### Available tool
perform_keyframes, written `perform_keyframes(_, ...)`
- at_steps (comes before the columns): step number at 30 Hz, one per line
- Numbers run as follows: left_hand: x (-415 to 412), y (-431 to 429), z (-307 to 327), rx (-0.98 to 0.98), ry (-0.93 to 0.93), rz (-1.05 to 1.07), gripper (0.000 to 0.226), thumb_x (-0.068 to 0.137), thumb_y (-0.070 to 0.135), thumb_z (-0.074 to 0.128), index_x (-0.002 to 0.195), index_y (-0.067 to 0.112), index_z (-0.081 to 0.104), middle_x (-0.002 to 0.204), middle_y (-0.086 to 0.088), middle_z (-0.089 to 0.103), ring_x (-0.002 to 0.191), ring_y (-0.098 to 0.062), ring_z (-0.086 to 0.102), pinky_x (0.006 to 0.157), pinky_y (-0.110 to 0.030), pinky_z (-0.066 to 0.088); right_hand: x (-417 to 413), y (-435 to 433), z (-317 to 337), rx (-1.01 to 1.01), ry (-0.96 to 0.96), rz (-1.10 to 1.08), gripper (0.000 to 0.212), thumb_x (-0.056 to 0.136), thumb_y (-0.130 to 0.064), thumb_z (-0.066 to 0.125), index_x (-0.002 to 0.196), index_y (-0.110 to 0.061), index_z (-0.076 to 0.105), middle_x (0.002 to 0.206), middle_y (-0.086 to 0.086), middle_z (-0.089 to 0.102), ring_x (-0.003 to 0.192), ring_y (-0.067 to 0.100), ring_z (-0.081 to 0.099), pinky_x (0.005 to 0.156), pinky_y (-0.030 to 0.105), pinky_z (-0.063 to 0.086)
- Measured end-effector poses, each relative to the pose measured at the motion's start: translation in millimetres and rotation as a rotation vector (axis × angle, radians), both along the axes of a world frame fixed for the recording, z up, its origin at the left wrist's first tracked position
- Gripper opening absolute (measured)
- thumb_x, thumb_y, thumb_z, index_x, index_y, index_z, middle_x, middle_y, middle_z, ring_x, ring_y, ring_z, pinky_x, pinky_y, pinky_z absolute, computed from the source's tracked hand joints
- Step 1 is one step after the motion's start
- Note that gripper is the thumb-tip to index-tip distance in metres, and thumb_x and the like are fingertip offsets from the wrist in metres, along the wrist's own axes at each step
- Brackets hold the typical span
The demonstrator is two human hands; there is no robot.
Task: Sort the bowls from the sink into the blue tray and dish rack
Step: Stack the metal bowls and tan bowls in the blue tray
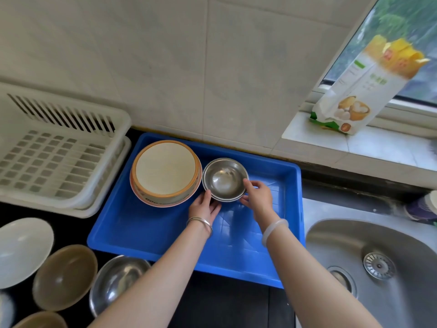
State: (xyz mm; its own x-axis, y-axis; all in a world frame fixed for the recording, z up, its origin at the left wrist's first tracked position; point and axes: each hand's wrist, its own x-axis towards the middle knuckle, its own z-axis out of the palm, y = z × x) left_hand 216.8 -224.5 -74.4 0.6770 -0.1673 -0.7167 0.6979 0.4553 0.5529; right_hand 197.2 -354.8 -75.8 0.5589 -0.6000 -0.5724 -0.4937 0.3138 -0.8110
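A small stack of steel bowls [224, 179] sits in the blue tray [146, 233], beside a stack of cream bowls with orange rims [165, 170]. My left hand [204, 209] holds the steel stack at its near left rim. My right hand [256, 197] grips its right rim, thumb over the edge. The white dish rack [59, 157] stands empty to the left. The steel sink [378, 268] at the right shows no bowls in its visible part.
On the dark counter at the lower left lie a white bowl [22, 249], a brownish bowl [65, 276] and a steel bowl [117, 279]. A flour bag [354, 91] leans on the window sill. A cup [425, 207] stands behind the sink.
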Motion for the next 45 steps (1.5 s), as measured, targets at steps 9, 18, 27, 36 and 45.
perform_keyframes(9, 7, -6, 3, 0.017, 0.003, 0.061, 0.037, 0.095, 0.015, 0.046, 0.13, 0.002, 0.047, 0.136, -0.016, 0.049, 0.127, -0.031, 0.046, 0.099, -0.034, 0.042, 8, -1, -5, 0.024, 0.014, -0.005, 0.025, 0.092, -0.03, 0.058, 0.105, -0.009, 0.055, 0.097, 0.013, 0.062, 0.066, 0.018, 0.062, 0.057, 0.023, 0.053)
perform_keyframes(18, -1, 2, 11, 0.073, -0.015, -0.002, 0.041, 0.096, 0.013, 0.046, 0.134, -0.001, 0.042, 0.138, -0.019, 0.047, 0.129, -0.033, 0.045, 0.104, -0.033, 0.039, -13, 4, 10, 0.027, -0.008, 0.068, 0.022, 0.095, -0.029, 0.049, 0.105, -0.011, 0.055, 0.099, 0.008, 0.06, 0.07, 0.02, 0.054, 0.064, 0.029, 0.048)
perform_keyframes(27, -60, 71, 45, 0.369, -0.29, -0.247, 0.031, 0.092, 0.01, 0.052, 0.121, 0.001, 0.055, 0.112, -0.013, 0.059, 0.098, -0.022, 0.058, 0.081, -0.023, 0.051, -85, 47, 48, -0.134, -0.042, 0.285, 0.019, 0.096, -0.025, 0.046, 0.093, -0.016, 0.062, 0.091, 0.003, 0.065, 0.072, 0.017, 0.062, 0.064, 0.025, 0.047)
perform_keyframes(36, -170, 200, 44, 0.818, -0.377, -0.205, 0.019, 0.085, 0.005, 0.06, 0.101, 0.014, 0.064, 0.098, -0.002, 0.066, 0.09, -0.015, 0.061, 0.084, -0.026, 0.046, -145, 158, 25, -0.19, 0.055, 0.722, 0.018, 0.093, -0.03, 0.049, 0.094, -0.022, 0.064, 0.088, 0.0, 0.069, 0.064, 0.009, 0.062, 0.063, 0.023, 0.048)
perform_keyframes(45, -241, 260, 24, 1.284, -0.292, -0.02, 0.026, 0.07, -0.007, 0.068, 0.09, 0.008, 0.068, 0.103, -0.016, 0.061, 0.095, -0.035, 0.057, 0.092, -0.043, 0.042, -126, 222, 6, -0.205, 0.164, 0.813, 0.047, 0.092, -0.025, 0.057, 0.136, -0.014, 0.045, 0.105, 0.005, 0.062, 0.074, 0.012, 0.066, 0.054, 0.018, 0.053)
